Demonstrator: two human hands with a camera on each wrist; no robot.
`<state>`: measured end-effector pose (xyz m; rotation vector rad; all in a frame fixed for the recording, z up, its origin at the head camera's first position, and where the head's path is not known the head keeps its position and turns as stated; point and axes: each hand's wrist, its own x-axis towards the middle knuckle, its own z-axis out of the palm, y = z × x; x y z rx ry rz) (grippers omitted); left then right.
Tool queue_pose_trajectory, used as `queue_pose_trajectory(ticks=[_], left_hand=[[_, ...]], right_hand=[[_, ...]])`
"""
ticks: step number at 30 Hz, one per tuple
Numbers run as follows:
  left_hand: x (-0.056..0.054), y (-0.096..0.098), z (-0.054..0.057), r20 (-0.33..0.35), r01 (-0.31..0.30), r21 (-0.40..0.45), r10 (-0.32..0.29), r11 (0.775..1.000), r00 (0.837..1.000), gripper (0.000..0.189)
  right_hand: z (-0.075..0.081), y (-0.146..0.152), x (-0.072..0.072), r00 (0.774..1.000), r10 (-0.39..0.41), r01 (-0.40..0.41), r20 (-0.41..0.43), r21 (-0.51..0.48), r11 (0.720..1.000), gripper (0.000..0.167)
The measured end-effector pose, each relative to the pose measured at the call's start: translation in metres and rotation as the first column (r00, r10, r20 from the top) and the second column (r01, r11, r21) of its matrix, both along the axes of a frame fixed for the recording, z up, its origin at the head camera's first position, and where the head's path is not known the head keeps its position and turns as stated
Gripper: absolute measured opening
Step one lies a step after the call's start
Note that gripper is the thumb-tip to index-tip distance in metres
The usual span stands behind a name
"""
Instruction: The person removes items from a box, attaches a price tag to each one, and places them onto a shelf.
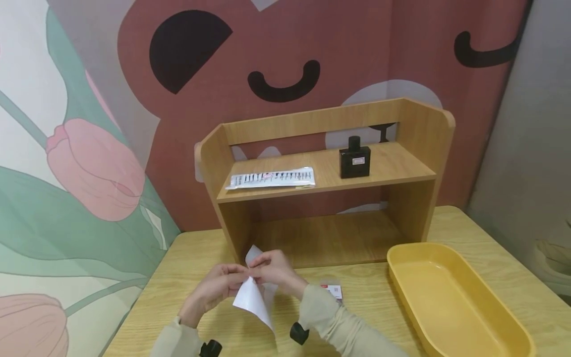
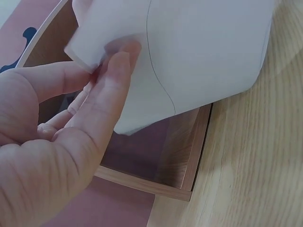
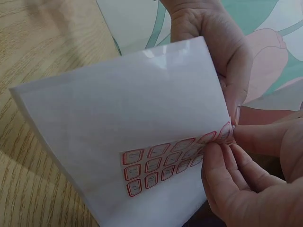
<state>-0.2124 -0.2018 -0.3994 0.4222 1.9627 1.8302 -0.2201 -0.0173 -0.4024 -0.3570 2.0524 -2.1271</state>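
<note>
A white sheet of label stickers [image 1: 252, 299] is held up over the table between both hands, bent where the fingers meet. Rows of small red-bordered labels [image 3: 151, 165] show on one face in the right wrist view; the plain face with a curved line fills the left wrist view. My left hand [image 1: 220, 286] pinches the sheet's edge between thumb and fingers. Close against it, my right hand [image 1: 277, 271] pinches the sheet at the end of the label rows [image 3: 222, 137]. Whether a single label is lifted there, I cannot tell.
A wooden desk shelf [image 1: 325, 186] stands behind the hands. On its upper board are a black square bottle [image 1: 354, 161] with a small label and a flat printed packet [image 1: 272, 178]. A yellow tray [image 1: 455, 297] sits at right. A small red-and-white card [image 1: 334, 291] lies beside the right sleeve.
</note>
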Motion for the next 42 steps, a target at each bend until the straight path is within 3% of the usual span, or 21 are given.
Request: queue_pose_trajectory(ticks=[12,17,27,36,42], left_hand=[[0.001,0.0,-0.002,-0.019,-0.002,-0.04,0.001,0.999,1.0,0.018],[0.003,-0.003,-0.003,-0.012,-0.006,-0.065,0.006,0.998,1.0,0.017],[0.007,-0.015,-0.008,-0.094,-0.017,-0.171,0.0,0.985,0.996,0.024],[0.008,-0.028,-0.011,-0.101,-0.011,-0.195,-0.009,0.981,0.995,0.026],[0.006,-0.038,-0.014,-0.168,-0.034,-0.27,-0.013,0.962,0.986,0.025]], right_hand=[[0.002,0.003,0.001,1.0,-0.003,0.003,-0.007,0.03,1.0,0.011],[0.001,0.002,0.001,0.999,-0.007,0.01,-0.032,0.092,0.996,0.008],[-0.002,0.001,-0.001,0.996,-0.019,0.033,-0.085,0.172,0.985,0.005],[-0.004,0.003,-0.002,0.997,-0.005,0.018,-0.071,0.183,0.983,0.005],[-0.003,0.007,-0.003,0.998,-0.002,0.015,-0.062,0.2,0.98,0.005]])
